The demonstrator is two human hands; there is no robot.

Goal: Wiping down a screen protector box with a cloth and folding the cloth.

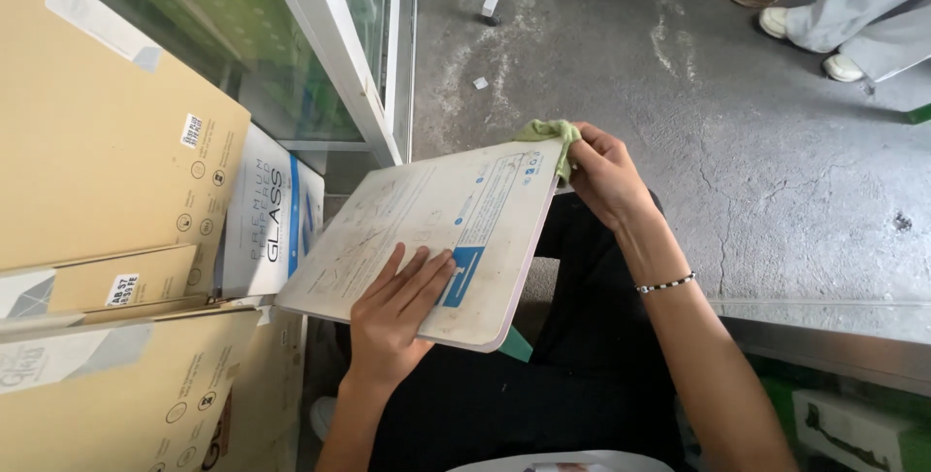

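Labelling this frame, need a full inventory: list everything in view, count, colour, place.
flat board: 1, dirty white with blue print, tilted across the lap, centre
cloth: 1, green, at the board's far corner
cardboard boxes: several, tan, stacked at left
flat white box: 1, white with blue stripe, upright beside the tan boxes
glass door frame: 1, white, top left
floor: grey cracked concrete, right
another person's shoes: 2, white, top right
bracelet: 1, black and white beads, right wrist
left hand: flat on the board's near edge
right hand: pressing the cloth on the board's corner
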